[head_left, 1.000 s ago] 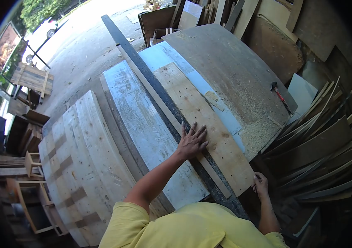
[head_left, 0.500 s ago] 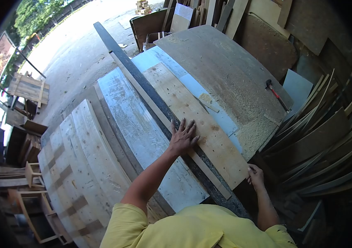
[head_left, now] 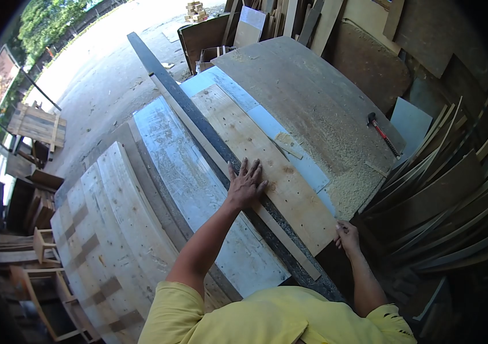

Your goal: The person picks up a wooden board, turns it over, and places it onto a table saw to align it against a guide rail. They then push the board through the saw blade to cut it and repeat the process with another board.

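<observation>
Under my hands lies a pale wooden board [head_left: 281, 183] dotted with small dark marks, its long side along a dark metal straight bar [head_left: 189, 109]. My left hand [head_left: 246, 184] rests flat, fingers spread, over the board's left edge and the bar. At the board's near right corner, the curled fingers of my right hand [head_left: 347, 236] grip its end. A thin wooden strip [head_left: 281, 238] runs along the bar's other side. Beneath the board shows a light blue sheet [head_left: 304, 169].
A red-handled hammer [head_left: 382, 135] lies on the sawdust-strewn brown panel [head_left: 307, 86] to the right. A worn white-blue panel [head_left: 181, 160] and a knotted wood panel [head_left: 117, 212] extend left. Many offcuts [head_left: 444, 206] lean at the right.
The board has slid a little forward and left along the bar. Both my hands have moved with it, the left still flat and the right still at the near corner.
</observation>
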A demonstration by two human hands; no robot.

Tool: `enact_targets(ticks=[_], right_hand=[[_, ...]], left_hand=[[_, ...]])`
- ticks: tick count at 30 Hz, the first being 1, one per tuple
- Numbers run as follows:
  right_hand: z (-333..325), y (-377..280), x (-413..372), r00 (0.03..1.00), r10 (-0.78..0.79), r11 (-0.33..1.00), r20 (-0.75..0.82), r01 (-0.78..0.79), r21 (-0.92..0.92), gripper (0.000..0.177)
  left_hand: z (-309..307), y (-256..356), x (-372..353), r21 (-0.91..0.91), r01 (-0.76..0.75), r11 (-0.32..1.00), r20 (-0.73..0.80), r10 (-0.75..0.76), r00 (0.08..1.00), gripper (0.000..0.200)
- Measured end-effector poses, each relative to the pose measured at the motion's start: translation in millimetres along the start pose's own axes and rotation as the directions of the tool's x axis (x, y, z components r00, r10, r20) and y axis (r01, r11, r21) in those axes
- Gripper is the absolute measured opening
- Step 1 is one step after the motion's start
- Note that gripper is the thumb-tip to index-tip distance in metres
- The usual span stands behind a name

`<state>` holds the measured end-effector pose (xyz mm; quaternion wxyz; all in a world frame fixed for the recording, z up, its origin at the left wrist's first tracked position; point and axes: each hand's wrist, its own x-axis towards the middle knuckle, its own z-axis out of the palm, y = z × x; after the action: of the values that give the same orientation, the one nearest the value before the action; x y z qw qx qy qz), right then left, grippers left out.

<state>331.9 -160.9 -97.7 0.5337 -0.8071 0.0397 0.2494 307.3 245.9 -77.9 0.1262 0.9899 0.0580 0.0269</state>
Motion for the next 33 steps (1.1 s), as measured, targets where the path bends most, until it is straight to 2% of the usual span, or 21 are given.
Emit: enact_targets(ticks=[12,33], right_hand=[[20,-8,26,0.999,-0.007,0.999,0.033,0.006,0.044,0.034],[56,-40,58,0.999,0.0,1.0,0.047,-0.001,0.019,0.032]], left_hand=[[-4,-18,17,0.017,0.055,0.998,-0.012,-0.055,0.998,0.069],[-14,-58,48,0.001,0.114,0.993,-0.032,-0.114,0.993,0.073]])
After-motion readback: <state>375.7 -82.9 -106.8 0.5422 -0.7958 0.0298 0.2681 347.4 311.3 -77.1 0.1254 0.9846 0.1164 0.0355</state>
